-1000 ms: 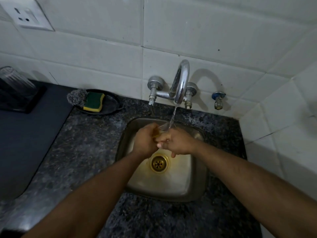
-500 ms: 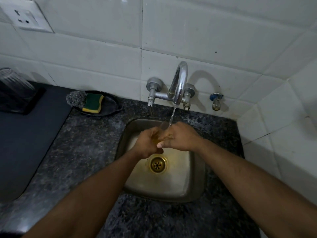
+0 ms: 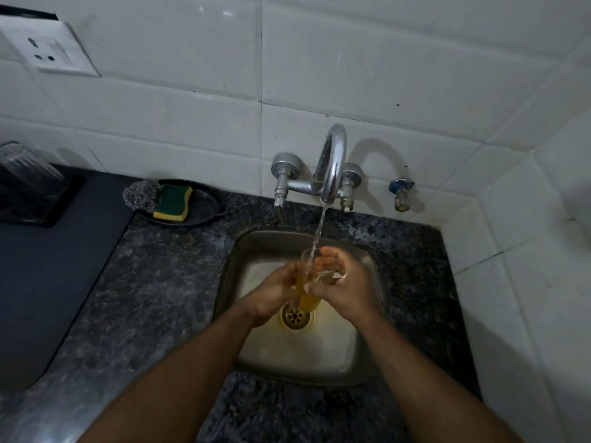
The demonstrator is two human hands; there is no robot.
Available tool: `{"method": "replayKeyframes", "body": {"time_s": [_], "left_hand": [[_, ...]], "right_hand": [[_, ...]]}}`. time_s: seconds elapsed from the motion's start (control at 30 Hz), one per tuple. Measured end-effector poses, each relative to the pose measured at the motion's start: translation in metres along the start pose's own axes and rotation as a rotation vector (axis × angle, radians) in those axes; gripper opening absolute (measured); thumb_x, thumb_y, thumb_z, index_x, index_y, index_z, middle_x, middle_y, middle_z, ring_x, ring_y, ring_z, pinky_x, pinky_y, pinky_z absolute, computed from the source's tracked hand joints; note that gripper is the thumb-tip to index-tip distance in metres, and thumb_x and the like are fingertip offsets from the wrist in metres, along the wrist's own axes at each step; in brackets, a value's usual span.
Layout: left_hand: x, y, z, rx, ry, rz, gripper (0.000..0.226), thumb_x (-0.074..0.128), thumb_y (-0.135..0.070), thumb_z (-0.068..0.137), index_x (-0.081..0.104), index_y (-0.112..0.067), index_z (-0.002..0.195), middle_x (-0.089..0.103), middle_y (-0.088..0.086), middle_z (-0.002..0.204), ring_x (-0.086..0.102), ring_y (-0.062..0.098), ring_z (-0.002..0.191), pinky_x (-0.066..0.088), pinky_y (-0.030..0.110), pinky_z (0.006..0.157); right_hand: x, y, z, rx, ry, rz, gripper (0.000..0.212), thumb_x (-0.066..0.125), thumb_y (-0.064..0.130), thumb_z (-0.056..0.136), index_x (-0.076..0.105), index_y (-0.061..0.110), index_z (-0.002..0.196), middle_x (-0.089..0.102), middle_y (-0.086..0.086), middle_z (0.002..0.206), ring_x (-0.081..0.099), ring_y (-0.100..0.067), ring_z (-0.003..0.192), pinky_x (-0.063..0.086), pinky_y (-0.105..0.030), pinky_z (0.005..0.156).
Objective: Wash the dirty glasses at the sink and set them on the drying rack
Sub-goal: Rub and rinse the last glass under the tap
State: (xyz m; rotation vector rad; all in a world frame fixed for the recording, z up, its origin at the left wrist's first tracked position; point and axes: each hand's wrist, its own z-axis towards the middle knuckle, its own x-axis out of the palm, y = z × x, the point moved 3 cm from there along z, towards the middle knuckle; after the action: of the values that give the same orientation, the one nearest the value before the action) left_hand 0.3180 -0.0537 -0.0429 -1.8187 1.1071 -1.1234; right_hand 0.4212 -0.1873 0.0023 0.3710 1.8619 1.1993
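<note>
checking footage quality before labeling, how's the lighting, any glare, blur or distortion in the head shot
Head view: dim overall, with a vignette darkening the corners; the faucet carries a bright glare streak and throws a curved shadow on the tiles; wide-angle bend bows the tile lines; the hands and glass look soft.

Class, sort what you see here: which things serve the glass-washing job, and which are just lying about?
In use: clear drinking glass, left hand, right hand, running chrome tap, steel sink, upturned ribbed glass on black drying rack.
Lying about: green-and-yellow sponge, steel-wool scourer, white wall socket.
</note>
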Motion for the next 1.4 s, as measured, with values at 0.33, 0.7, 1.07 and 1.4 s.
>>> {"method": "replayKeyframes", "body": {"time_s": [0.33,0.7,1.07,1.4], "left_hand": [[0.009,-0.039,0.022,-0.047,-0.265,-0.120,0.032,0.047,-0.013,0.105,0.070,0.001,0.123,0.075,0.018,0.114,0.069,0.027,0.100,0.054,0.036,0.086],[0.012,-0.034,0.014,-0.176,-0.245,0.015,0.029,0.050,0.002,0.101,0.075,-0.008,0.112,0.078,0.017,0.097,0.075,0.025,0.083,0.060,0.038,0.073],[0.003,-0.036,0.010,-0.155,-0.125,0.281,0.030,0.047,-0.008,0.106,0.068,0.012,0.098,0.070,0.027,0.075,0.055,0.018,0.045,0.045,0.026,0.039],[0.011,-0.035,0.004,-0.143,-0.302,0.139,0.072,0.020,-0.058,0.109,0.072,-0.009,0.108,0.075,0.015,0.094,0.065,0.022,0.076,0.050,0.032,0.064]], "right_hand": [[0.003,0.018,0.016,-0.080,0.075,-0.082,0.075,0.097,0.005,0.054,0.065,0.040,0.112,0.069,0.024,0.096,0.065,0.013,0.088,0.048,-0.006,0.071],[0.005,0.017,0.017,0.013,0.267,-0.111,0.099,0.090,-0.002,0.051,0.065,0.038,0.137,0.073,0.020,0.107,0.065,0.002,0.101,0.048,-0.013,0.070],[-0.016,0.021,0.036,-0.154,0.436,-0.300,0.097,0.095,0.016,0.063,0.054,0.028,0.150,0.069,0.010,0.126,0.067,-0.007,0.108,0.056,-0.029,0.096],[-0.001,0.008,0.017,0.277,0.192,0.272,0.022,0.065,0.048,0.098,0.072,0.043,0.119,0.078,0.004,0.107,0.075,-0.020,0.100,0.059,-0.047,0.092]]}}
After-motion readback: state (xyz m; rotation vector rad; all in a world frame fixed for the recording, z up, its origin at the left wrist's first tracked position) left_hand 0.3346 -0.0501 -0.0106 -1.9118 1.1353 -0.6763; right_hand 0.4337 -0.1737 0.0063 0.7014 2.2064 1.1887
